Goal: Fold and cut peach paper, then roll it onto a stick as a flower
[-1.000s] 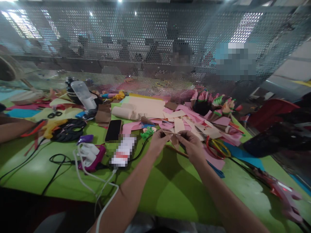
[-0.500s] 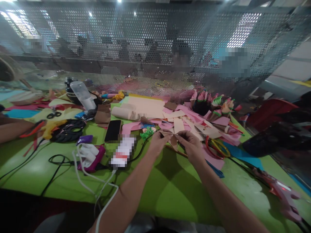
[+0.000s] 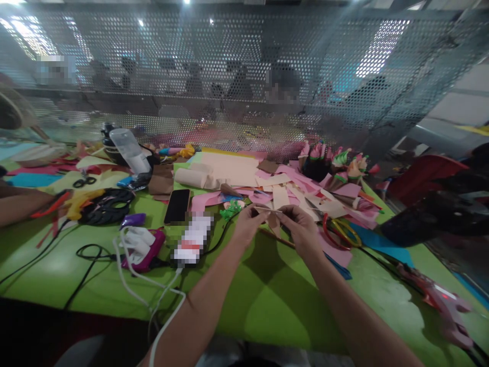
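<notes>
Both hands meet over the green table (image 3: pixel 267 316), pinching a small strip of pale peach paper or foam (image 3: pixel 272 220) between them. My left hand (image 3: pixel 249 221) grips its left end with thumb and forefinger, and my right hand (image 3: pixel 296 223) pinches the right end. The strip's upper edge is stretched level, and a pointed part hangs below. Just left of my left hand lies a green and pink crafted piece (image 3: pixel 232 208). Scissors with red and yellow handles (image 3: pixel 338 232) rest right of my right hand.
Pink and peach sheets (image 3: pixel 229 168) pile up behind the hands. To the left are a dark phone (image 3: pixel 178 206), a lit phone (image 3: pixel 194 239) on a white cable, and a magenta power strip (image 3: pixel 147 250). A pink glue gun (image 3: pixel 439 306) lies right. Another person's arm (image 3: pixel 23 204) reaches in.
Almost nothing differs. Both hands keep their pinch on the peach strip, with only a very slight shift of the fingers.
</notes>
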`<state>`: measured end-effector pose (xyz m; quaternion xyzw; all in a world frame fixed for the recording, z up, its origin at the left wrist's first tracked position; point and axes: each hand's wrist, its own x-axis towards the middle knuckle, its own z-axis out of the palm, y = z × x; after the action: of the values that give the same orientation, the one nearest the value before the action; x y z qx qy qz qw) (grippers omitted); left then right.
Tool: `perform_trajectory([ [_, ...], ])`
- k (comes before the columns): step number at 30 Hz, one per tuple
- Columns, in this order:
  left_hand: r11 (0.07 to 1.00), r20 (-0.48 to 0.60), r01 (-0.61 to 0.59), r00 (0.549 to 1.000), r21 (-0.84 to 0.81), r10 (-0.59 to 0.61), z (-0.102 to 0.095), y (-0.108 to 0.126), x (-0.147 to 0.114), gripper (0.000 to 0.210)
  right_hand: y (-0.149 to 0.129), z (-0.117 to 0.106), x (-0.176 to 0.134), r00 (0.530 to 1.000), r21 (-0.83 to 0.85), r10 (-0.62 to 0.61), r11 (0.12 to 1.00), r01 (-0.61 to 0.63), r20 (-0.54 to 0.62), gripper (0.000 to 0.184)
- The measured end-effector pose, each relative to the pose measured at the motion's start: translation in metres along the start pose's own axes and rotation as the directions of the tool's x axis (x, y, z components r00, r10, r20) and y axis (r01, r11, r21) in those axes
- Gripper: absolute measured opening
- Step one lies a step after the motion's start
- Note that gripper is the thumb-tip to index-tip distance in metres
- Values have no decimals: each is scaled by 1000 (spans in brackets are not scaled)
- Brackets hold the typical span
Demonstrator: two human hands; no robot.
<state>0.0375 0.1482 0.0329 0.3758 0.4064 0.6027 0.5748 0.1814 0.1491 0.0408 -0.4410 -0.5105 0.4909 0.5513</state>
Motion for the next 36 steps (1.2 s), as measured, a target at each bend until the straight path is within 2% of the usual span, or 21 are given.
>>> perform_trajectory([
  [4,999,-1,-35,999,3,35,-1,-1,2,24,0,0,0,1000,-7,5,1000,-6,-8,33],
  [9,999,19,-28,999,15,28,0,0,2,24,0,1,0,1000,-37,-5,999,5,-1,32],
  [28,1000,-35,-27,999,-3,27,1,8,1,26,-1,-1,-1,1000,-45,-15,999,15,1,37],
  [36,999,-37,-30,999,-35,29,1,7,2,24,3,-3,1,1000,-56,-24,998,23,-12,33],
])
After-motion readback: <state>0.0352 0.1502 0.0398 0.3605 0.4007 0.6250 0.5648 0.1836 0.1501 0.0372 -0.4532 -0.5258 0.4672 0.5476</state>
